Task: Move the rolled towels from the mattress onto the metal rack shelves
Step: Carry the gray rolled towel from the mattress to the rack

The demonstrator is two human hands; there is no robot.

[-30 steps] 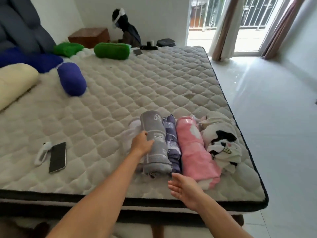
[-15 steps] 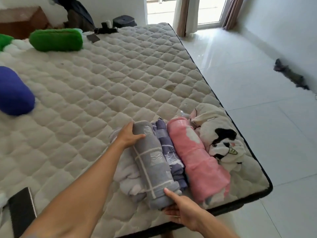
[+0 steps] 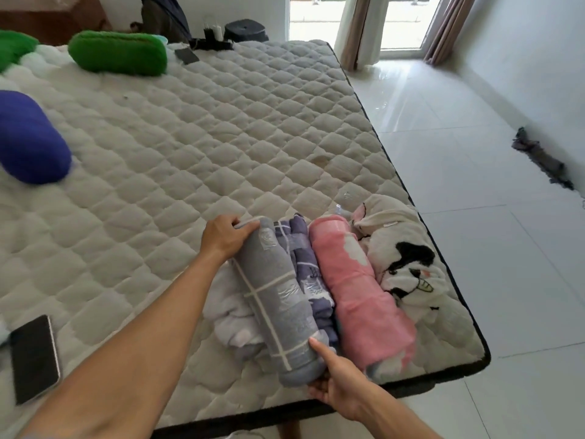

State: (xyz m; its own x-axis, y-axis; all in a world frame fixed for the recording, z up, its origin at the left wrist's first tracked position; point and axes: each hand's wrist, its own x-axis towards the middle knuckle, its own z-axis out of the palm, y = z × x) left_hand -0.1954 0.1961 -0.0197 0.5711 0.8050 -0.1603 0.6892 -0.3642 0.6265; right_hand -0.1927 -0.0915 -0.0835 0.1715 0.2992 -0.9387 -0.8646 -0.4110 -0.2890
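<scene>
Since the earlier frame, both hands had closed further round the grey rolled towel (image 3: 275, 299). The left hand (image 3: 226, 237) gripped its far end, fingers curled over it. The right hand (image 3: 335, 380) held its near end, thumb on top and fingers beneath. This towel lay on the mattress (image 3: 196, 147) near its front corner, touching the purple rolled towel (image 3: 308, 277), beside the pink rolled towel (image 3: 357, 289).

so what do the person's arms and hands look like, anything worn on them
Both forearms are bare as far as the picture shows: no sleeves, gloves, watch or bracelets in view. The left hand and right hand show no rings on the parts visible. Fingernails look short and unpainted. Some of the fingers are hidden behind cloth, so those cannot be checked.
</scene>
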